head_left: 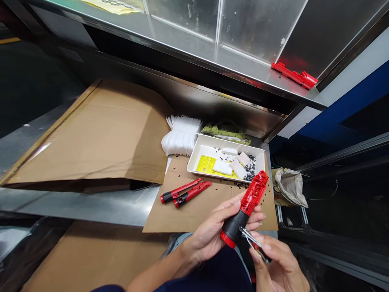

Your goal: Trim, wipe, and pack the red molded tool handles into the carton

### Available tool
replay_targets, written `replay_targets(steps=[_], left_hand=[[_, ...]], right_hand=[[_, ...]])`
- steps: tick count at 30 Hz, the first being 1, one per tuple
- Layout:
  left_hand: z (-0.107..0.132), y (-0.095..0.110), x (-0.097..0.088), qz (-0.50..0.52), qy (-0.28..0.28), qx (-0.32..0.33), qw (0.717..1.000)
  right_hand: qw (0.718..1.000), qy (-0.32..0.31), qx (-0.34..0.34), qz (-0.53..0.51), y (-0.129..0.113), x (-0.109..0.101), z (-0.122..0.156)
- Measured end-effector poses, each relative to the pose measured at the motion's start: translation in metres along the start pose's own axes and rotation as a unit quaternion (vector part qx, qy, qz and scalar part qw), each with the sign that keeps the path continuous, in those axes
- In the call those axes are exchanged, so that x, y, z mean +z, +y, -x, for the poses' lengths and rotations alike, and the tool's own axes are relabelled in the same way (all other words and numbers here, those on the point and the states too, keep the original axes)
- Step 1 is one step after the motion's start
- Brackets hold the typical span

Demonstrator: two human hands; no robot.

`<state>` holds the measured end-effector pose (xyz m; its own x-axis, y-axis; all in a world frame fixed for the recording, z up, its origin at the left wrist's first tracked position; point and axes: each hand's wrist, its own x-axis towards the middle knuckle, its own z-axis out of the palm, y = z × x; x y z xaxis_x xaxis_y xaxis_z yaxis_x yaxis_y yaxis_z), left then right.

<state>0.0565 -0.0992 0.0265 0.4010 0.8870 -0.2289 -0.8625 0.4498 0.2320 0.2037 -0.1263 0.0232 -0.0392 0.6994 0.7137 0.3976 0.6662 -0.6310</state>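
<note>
My left hand (209, 227) is wrapped round a red and black plastic housing (252, 194), tilted with its open ribbed red end up and to the right. Its black collar and red ring point down toward my lap. In my right hand (279, 259) is a pair of metal tweezers (251, 239), pinched between thumb and fingers. The tweezers' tips touch or nearly touch the black collar; whether they grip a small part I cannot tell. Two similar red and black housings (193, 194) lie side by side on the cardboard sheet (170, 219).
A white tray (194, 156) holds small black parts and white blocks (223, 166). Behind stand a stack of white sheets (181, 136) and a green patterned pouch (226, 132). A large cardboard box (100, 138) is at left. One red housing (294, 76) rests on the metal shelf (194, 52).
</note>
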Motion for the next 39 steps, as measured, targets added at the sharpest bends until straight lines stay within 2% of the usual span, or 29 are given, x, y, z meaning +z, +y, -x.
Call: replay_targets(steps=[5,19,28,35,39], left_hand=[[0.0,0.0,-0.001,0.006,-0.004,0.0,1.0],[0.0,0.0,0.0,0.0,0.002,-0.001,1.0],[-0.003,0.0,-0.006,0.012,-0.009,-0.013,1.0],[-0.002,0.0,-0.003,0.023,-0.004,-0.021,1.0],[-0.003,0.0,-0.003,-0.013,-0.001,-0.007,1.0]], right_hand=[[1.0,-0.021,-0.001,-0.014,0.006,-0.013,0.003],[1.0,-0.02,-0.007,0.004,0.003,0.002,0.001],[0.999,-0.036,0.007,-0.006,0.01,-0.015,0.001],[1.0,0.008,0.003,0.007,0.005,0.004,0.0],[1.0,0.01,0.013,-0.017,-0.001,0.004,-0.001]])
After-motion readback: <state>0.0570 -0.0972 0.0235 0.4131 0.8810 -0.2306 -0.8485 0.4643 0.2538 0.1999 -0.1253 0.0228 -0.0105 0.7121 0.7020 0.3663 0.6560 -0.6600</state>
